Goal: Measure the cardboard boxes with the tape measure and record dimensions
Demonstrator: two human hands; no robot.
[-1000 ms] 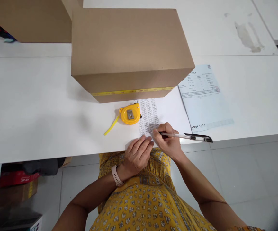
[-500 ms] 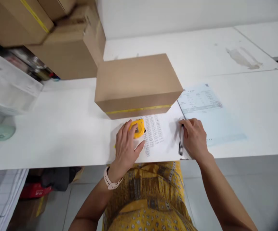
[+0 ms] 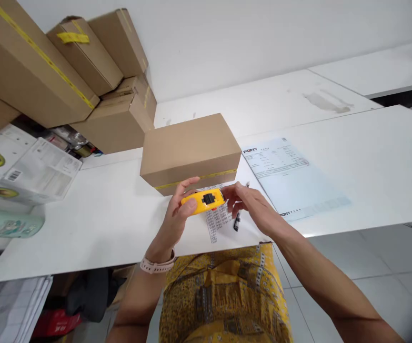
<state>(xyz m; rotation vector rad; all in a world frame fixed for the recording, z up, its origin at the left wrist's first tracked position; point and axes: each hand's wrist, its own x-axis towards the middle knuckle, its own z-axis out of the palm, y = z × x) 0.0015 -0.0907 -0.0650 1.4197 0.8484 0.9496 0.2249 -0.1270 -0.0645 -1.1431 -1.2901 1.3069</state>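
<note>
My left hand (image 3: 175, 212) is closed around a yellow tape measure (image 3: 203, 201), lifted just above the white table (image 3: 95, 219). My right hand (image 3: 247, 205) comes in from the right, fingers apart, its fingertips touching the tape measure's right end. A pen (image 3: 236, 222) lies on the table under my right hand, beside a white sheet (image 3: 217, 221) printed with rows of figures. A brown cardboard box (image 3: 187, 147) with yellow tape along its front stands right behind my hands.
A pale blue printed form (image 3: 291, 181) lies right of the box. Stacked cardboard boxes (image 3: 48, 66) lean against the wall at back left. White product cartons (image 3: 30, 171) and a mint green bottle (image 3: 9, 223) sit at the left edge.
My right hand has put the pen down on the table. My left hand has picked up the tape measure, and the right hand has moved over to it. The view has tilted upward.
</note>
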